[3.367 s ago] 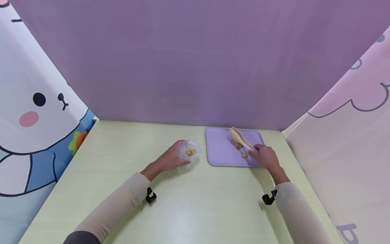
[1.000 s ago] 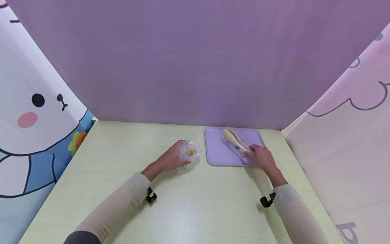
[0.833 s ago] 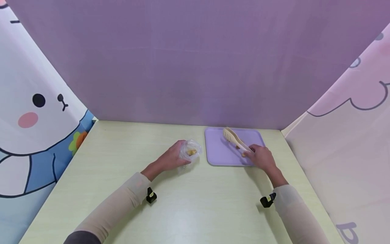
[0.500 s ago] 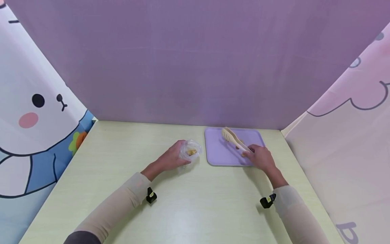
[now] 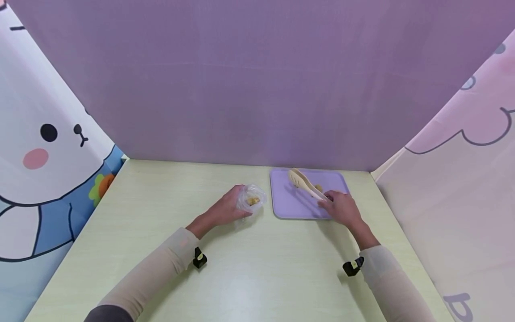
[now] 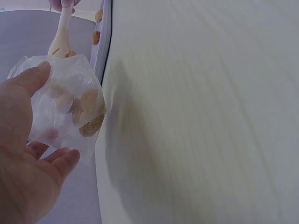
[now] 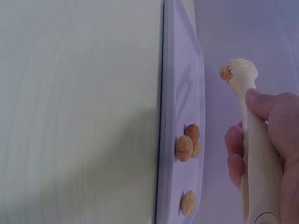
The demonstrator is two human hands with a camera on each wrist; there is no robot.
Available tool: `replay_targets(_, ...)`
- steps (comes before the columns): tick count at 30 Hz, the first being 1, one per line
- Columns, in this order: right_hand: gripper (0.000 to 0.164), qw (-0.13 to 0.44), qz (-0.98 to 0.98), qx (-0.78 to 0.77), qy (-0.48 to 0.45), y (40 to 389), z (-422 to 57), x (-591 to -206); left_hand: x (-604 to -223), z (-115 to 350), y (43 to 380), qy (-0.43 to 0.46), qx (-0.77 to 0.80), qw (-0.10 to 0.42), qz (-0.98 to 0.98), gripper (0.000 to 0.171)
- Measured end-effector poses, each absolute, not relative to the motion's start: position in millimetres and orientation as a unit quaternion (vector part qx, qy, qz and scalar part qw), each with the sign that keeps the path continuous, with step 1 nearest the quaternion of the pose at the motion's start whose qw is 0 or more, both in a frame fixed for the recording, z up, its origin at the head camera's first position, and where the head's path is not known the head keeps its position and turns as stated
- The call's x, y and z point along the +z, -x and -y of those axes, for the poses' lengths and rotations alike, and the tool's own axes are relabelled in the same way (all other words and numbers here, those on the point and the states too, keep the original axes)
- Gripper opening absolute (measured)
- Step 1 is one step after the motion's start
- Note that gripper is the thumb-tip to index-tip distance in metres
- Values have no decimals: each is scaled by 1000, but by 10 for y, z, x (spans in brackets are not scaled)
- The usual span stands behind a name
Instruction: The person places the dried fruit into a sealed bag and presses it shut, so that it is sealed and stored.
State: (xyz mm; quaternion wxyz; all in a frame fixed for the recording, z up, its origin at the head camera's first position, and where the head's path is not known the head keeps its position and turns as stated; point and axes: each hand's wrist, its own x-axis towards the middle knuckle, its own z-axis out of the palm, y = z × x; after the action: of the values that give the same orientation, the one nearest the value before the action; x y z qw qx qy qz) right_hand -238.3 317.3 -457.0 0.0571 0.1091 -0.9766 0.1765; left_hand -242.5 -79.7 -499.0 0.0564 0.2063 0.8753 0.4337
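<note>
L hand [image 5: 227,208] grips the bag [image 6: 46,105], mouth up, a few nuts [image 6: 91,112] in it, near the tray's L side. R hand [image 5: 342,208] grips tongs [image 7: 254,140] w/ 1 nut [image 7: 226,73] at the tips, above the tray [image 5: 281,205]; 4 others [image 7: 184,148] lie on it. Looks mid-transfer, tray to bag. Next prob. needs firm squeeze, tips over bag mouth, then release.

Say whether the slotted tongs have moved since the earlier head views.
Yes: against the lilac tray, the slotted tongs have shifted left, toward the clear plastic bag.
</note>
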Motion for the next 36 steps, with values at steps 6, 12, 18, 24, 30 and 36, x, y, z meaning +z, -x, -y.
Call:
replay_targets(6, 33, 75, 974, 172, -125, 2357, -3128, -4562, -4991, 801, 2423, -208, 432, 56, -876, 86)
replay_targets(12, 35, 80, 973, 169, -135, 2327, -3090, -4540, -4996, 800, 2423, -210, 429, 56, -876, 87)
replay_targets(18, 33, 77, 974, 166, -135, 2294, -3064, -4515, -4992, 798, 2426, -212, 429, 56, -876, 86)
replay_targets(24, 29, 86, 966, 190, -153, 2250, -2985, -4466, -4978, 792, 2424, -212, 430, 58, -876, 86)
replay_targets(30, 31, 90, 960, 206, -167, 2222, -2883, -4402, -4981, 788, 2428, -208, 433, 60, -875, 85)
replay_targets(36, 23, 79, 958, 210, -180, 2178, -2803, -4352, -4985, 782, 2429, -208, 434, 60, -875, 86)
